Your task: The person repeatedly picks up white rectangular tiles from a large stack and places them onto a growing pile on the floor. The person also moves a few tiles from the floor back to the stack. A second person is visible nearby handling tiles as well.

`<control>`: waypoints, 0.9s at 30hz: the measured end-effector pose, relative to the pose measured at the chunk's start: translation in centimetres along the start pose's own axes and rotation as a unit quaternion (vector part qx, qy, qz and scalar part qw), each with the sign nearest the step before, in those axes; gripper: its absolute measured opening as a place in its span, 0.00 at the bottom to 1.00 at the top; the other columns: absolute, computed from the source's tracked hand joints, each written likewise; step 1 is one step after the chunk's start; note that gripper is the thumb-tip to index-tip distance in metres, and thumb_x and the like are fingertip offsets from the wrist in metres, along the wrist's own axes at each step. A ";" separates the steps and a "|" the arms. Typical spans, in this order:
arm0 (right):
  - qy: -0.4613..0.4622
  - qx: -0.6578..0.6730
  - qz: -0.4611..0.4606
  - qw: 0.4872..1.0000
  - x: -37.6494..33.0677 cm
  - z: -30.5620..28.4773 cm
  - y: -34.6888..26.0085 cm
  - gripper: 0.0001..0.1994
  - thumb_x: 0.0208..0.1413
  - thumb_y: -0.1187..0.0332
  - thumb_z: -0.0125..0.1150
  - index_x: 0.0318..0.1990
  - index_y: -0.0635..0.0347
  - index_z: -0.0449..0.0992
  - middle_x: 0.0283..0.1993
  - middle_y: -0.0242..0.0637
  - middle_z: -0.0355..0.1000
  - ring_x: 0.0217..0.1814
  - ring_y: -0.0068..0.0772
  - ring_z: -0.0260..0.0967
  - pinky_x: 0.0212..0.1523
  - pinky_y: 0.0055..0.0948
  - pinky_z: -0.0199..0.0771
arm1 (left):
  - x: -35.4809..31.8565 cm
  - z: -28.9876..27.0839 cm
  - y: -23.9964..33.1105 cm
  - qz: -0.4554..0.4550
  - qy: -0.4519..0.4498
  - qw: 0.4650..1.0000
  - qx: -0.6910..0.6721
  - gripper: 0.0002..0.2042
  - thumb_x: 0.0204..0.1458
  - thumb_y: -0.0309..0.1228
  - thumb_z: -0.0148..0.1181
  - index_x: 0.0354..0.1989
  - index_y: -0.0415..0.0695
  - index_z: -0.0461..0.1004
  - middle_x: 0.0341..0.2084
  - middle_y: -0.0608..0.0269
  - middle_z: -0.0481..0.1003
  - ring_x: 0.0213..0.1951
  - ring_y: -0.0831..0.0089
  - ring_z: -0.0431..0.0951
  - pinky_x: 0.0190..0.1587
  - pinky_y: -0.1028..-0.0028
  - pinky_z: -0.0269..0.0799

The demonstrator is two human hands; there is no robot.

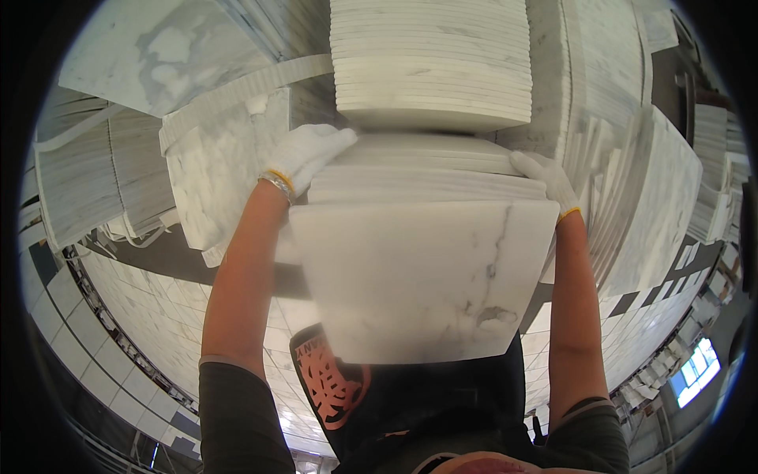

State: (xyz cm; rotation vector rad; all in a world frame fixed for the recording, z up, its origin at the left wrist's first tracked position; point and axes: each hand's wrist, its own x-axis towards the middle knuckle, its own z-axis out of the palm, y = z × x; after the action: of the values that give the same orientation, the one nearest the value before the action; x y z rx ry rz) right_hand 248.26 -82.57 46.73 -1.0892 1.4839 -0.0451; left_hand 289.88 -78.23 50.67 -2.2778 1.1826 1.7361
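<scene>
My left hand (308, 154), in a white glove with a yellow cuff edge, grips the left end of a white marble tile (434, 144) at the back of a row of tiles. At its right end, my right hand (547, 178), gloved alike, has its fingertips over the tile's edge. Both thumbs are hard to make out. Several more tiles lean close together in front of it. The nearest one, a grey-veined marble tile (410, 276), shows its broad face toward my body.
Just beyond my hands rises a tall stack of marble tiles (433, 79). More slabs lean at the right (655, 197), and a marble block of tiles (213, 174) stands left of my left forearm. Light tiles (170, 304) cover the floor behind.
</scene>
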 end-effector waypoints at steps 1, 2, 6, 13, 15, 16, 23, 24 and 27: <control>-0.011 -0.046 -0.022 0.999 0.0 -0.1 -0.1 0.30 0.61 0.51 0.64 0.60 0.69 0.76 0.56 0.44 0.78 0.59 0.34 0.73 0.59 0.29 0.71 | 0.0 0.0 0.1 -0.003 -0.004 1.000 0.015 0.29 0.59 0.54 0.60 0.52 0.38 0.80 0.45 0.58 0.82 0.49 0.67 0.78 0.54 0.70 0.71; 0.038 -0.034 -0.040 0.998 0.0 0.0 -0.4 0.30 0.61 0.50 0.63 0.60 0.69 0.77 0.56 0.44 0.77 0.59 0.34 0.72 0.59 0.30 0.70 | 0.0 -0.1 0.2 -0.004 -0.002 0.999 0.037 0.29 0.59 0.55 0.60 0.50 0.38 0.81 0.44 0.59 0.82 0.48 0.67 0.77 0.54 0.70 0.70; 0.175 0.065 -0.027 0.982 0.7 1.0 -2.4 0.33 0.60 0.45 0.63 0.59 0.68 0.77 0.56 0.43 0.78 0.58 0.35 0.73 0.60 0.32 0.70 | 0.1 -0.2 0.2 -0.014 0.001 0.999 0.038 0.28 0.59 0.55 0.60 0.48 0.38 0.81 0.42 0.59 0.81 0.48 0.69 0.77 0.54 0.70 0.70; 0.176 0.102 0.028 0.979 3.8 1.5 -4.4 0.32 0.54 0.44 0.70 0.51 0.69 0.80 0.35 0.31 0.73 0.34 0.24 0.66 0.38 0.26 0.69 | 0.9 0.9 -1.2 0.020 0.010 0.997 -0.078 0.32 0.59 0.54 0.59 0.59 0.36 0.74 0.52 0.57 0.78 0.52 0.66 0.77 0.57 0.70 0.69; 0.173 0.107 0.039 0.978 3.7 1.5 -4.4 0.31 0.53 0.45 0.72 0.49 0.69 0.81 0.33 0.29 0.69 0.33 0.21 0.61 0.35 0.24 0.66 | 1.4 1.3 -1.8 0.035 0.040 0.993 -0.105 0.35 0.60 0.53 0.59 0.67 0.36 0.68 0.58 0.56 0.75 0.55 0.66 0.76 0.59 0.70 0.69; 0.175 0.110 0.045 0.977 3.6 1.4 -4.5 0.31 0.53 0.46 0.72 0.49 0.69 0.81 0.31 0.29 0.66 0.32 0.20 0.59 0.34 0.23 0.64 | 1.6 1.5 -2.1 0.039 0.069 0.993 -0.083 0.37 0.61 0.53 0.59 0.70 0.36 0.64 0.61 0.55 0.73 0.57 0.67 0.75 0.60 0.70 0.68; 0.136 0.066 0.054 0.987 2.3 0.8 -4.0 0.31 0.53 0.46 0.72 0.52 0.68 0.81 0.42 0.36 0.76 0.44 0.28 0.70 0.47 0.29 0.71 | 2.3 1.3 -2.3 0.044 0.046 0.989 -0.131 0.41 0.61 0.54 0.59 0.74 0.36 0.58 0.68 0.50 0.68 0.62 0.65 0.73 0.65 0.68 0.64; 0.127 0.055 0.038 0.990 2.0 0.8 -3.4 0.33 0.54 0.44 0.71 0.53 0.69 0.81 0.46 0.38 0.78 0.48 0.29 0.71 0.49 0.30 0.72 | 2.2 1.3 -2.0 0.047 0.041 0.988 -0.139 0.41 0.61 0.55 0.59 0.73 0.36 0.60 0.68 0.50 0.69 0.62 0.65 0.73 0.65 0.68 0.64; 0.103 0.028 0.032 0.994 1.7 0.6 -1.9 0.34 0.56 0.43 0.69 0.54 0.69 0.80 0.50 0.41 0.79 0.53 0.31 0.73 0.54 0.32 0.73 | 1.4 0.9 -1.5 0.016 0.023 0.993 -0.116 0.39 0.60 0.58 0.58 0.69 0.36 0.67 0.64 0.50 0.72 0.61 0.64 0.74 0.65 0.68 0.64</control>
State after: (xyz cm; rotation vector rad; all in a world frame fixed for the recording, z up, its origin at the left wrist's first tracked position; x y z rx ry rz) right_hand 250.12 -84.40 46.46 -1.0138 1.6912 -0.1579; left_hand 290.11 -77.53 48.54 -2.4515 1.0812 1.9355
